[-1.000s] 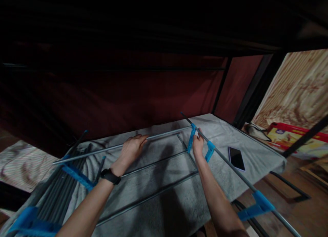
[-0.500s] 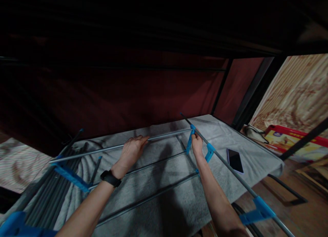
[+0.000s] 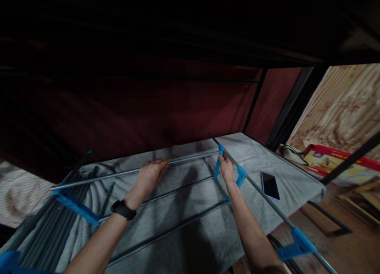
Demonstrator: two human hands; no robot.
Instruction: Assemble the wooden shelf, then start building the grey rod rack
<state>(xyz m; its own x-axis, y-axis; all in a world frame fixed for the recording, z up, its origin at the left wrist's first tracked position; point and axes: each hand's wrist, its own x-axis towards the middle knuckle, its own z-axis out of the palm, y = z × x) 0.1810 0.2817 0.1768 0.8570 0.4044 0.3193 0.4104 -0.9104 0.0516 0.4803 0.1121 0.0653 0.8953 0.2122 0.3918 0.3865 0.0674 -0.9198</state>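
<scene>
My left hand (image 3: 151,177), with a dark watch (image 3: 123,210) on its wrist, is closed over the middle of a grey metal tube (image 3: 192,157) that spans the frame from left to right. My right hand (image 3: 226,167) grips at the right corner, where that tube meets a blue plastic connector (image 3: 217,166) on a long slanting tube (image 3: 267,197). Its fingertips are partly hidden. A second blue connector (image 3: 241,176) sits just right of this hand. At the left end, the cross tube meets another blue connector (image 3: 77,206). Lower tubes (image 3: 178,226) run parallel below.
Loose grey tubes (image 3: 49,234) lie bundled on the left of the grey blanket (image 3: 166,250). A phone (image 3: 270,186) rests on the right side. Beyond the edge are a red and yellow box (image 3: 332,165) and a black bent tube (image 3: 329,216). A dark red panel (image 3: 166,116) stands behind.
The view has shifted slightly, so everything sits a little further left. Both hands keep their places on the frame.
</scene>
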